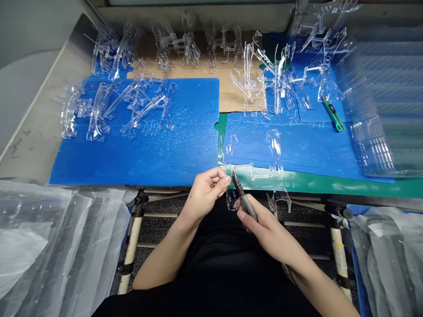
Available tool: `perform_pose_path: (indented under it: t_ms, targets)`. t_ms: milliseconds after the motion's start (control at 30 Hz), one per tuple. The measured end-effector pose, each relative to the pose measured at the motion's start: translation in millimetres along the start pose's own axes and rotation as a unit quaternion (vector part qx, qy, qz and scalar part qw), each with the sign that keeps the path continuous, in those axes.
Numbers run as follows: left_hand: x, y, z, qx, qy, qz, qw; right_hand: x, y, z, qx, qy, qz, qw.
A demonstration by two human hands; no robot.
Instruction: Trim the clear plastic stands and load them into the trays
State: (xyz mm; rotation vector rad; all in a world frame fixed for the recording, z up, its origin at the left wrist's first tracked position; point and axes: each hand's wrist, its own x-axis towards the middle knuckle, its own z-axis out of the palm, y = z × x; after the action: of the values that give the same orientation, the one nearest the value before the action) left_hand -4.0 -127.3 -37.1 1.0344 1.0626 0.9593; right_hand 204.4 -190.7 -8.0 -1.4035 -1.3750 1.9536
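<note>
Clear moulding (pixel 276 160) held at the bench's near edge, in front of the person's dark top; far part over the blue and green sheets, near ends out past the edge. Roughly H-shaped: two long side pieces, long axes running near to far, the right one leaning a little so that its near end sits further right; a thin stepped runner (pixel 253 171) crosses left to right between them. Left hand (pixel 208 191) has thumb and fingers together, pinched on the left side piece around its middle. Right hand (pixel 261 218) wrapped round the grey handles of the cutters (pixel 244 200); dark tips point away from the person and slightly left, at the junction of runner and left side piece, long axis slanting from near right to far left. Cannot tell whether the tips are parted or touch the plastic. Beyond, on the left blue sheet (pixel 139 154) and the brown cardboard (pixel 228 97), more clear mouldings (pixel 97 110) lie in clusters, at mixed angles. Green knife (pixel 333 115) on the blue at right, slanting far left to near right, just beside a stack of clear trays (pixel 390 110).
</note>
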Motion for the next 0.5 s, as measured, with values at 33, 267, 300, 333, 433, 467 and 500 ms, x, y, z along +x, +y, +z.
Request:
perform_pose_path:
  t_ms: [33, 267, 300, 333, 433, 467, 500]
  targets:
    - [0, 2, 0.4, 0.002, 0.002, -0.004, 1.0, 0, 1, 1, 0.009, 0.001, 0.001, 1.0]
    - [4, 5, 6.8, 0.009, 0.009, -0.033, 0.999, 8, 11, 5, 0.117, -0.001, 0.008, 0.993]
    - [6, 7, 7.2, 0.008, 0.009, -0.038, 0.999, 11, 13, 4, 0.147, -0.008, 0.01, 0.989]
    - [9, 10, 6.3, 0.012, 0.009, -0.042, 0.999, 15, 14, 4, 0.178, -0.014, 0.011, 0.984]
    - [22, 20, -8.7, 0.103, 0.041, -0.029, 0.993, 26, 16, 2, 0.24, -0.026, 0.014, 0.97]
    - [29, 23, -18.4, 0.162, 0.067, -0.019, 0.984, 29, 17, 1, 0.249, -0.032, 0.013, 0.968]
    - [35, 27, -29.8, 0.229, 0.092, -0.014, 0.969, 29, 17, 0, 0.253, -0.04, 0.013, 0.967]
